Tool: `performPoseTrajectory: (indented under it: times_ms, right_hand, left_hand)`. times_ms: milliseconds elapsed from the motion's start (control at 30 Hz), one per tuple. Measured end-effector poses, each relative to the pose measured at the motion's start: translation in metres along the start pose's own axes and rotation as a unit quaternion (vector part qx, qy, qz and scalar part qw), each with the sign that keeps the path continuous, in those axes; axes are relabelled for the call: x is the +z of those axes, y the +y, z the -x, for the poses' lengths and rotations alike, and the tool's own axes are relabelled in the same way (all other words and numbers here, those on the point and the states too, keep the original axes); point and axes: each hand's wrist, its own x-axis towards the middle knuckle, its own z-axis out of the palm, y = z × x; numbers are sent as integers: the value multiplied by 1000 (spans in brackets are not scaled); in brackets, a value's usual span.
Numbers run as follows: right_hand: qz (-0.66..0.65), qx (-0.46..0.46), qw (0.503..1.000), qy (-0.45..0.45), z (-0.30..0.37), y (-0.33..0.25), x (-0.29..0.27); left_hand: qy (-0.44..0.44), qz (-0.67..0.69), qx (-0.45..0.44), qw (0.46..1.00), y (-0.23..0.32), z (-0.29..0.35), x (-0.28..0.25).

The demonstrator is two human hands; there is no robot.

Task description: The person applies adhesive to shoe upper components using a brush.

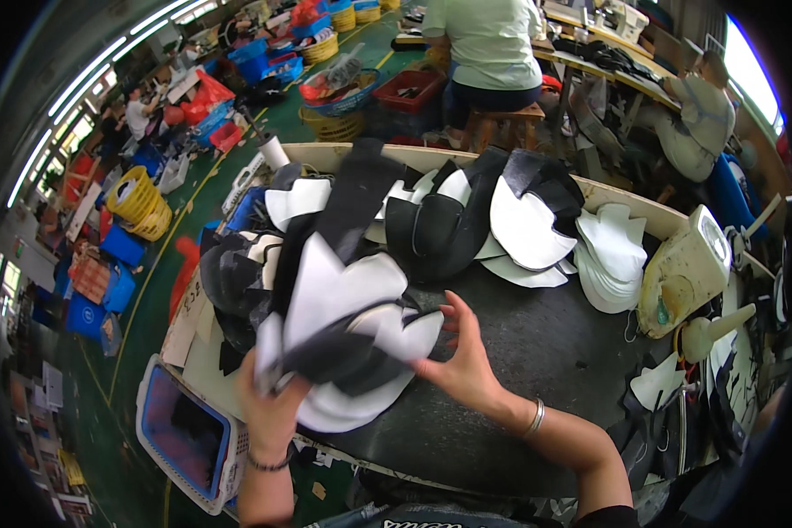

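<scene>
A loose bundle of curved black and white cut pieces (374, 339), looking like shoe parts, is tilted above the dark worktop and blurred by motion. My left hand (268, 405) grips its lower left edge, with the thumb on the near side. On the other side, my right hand (468, 361) has its fingers spread, thumb at the bundle's edge. Behind the bundle lie more black pieces (427, 229) and a white-topped stack (524, 224). A pile of white pieces (611, 255) sits farther right.
The worktop (502, 405) has a raised pale rim. At its right stand a cream machine part (685, 273) and a pale funnel-shaped tool (713, 333). A white-and-blue basket (189, 436) is at the near left. A person (486, 44) sits beyond the table.
</scene>
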Motion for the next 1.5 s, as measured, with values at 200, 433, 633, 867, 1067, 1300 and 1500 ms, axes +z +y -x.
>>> performPoseTrajectory:
  times_ms: [200, 433, 633, 867, 1067, 1300, 1500]
  right_hand:
    - [-408, 44, 877, -250, 37, -46, 4]
    - [-261, -56, 940, -212, 51, -20, -2]
    - [-384, -43, 894, -229, 62, -39, -26]
    - [-481, 229, 846, 6, 91, -36, -1]
    - [-184, -31, 976, -108, 121, -43, -49]
    - [305, 7, 951, 46, 112, 24, -180]
    - [437, -35, 849, 295, 91, 28, -253]
  left_hand:
    - [-21, 209, -71, 975, 6, 12, 16]
    - [-108, 111, 26, 988, -36, 52, 11]
    - [-66, 192, -50, 978, -32, 92, 8]
    - [-136, 96, -14, 986, -99, 132, -16]
    - [-321, -247, 52, 913, -95, 65, -11]
    - [-443, 17, -199, 874, -57, -21, 11]
    - [-536, -194, -231, 788, -58, -47, 116]
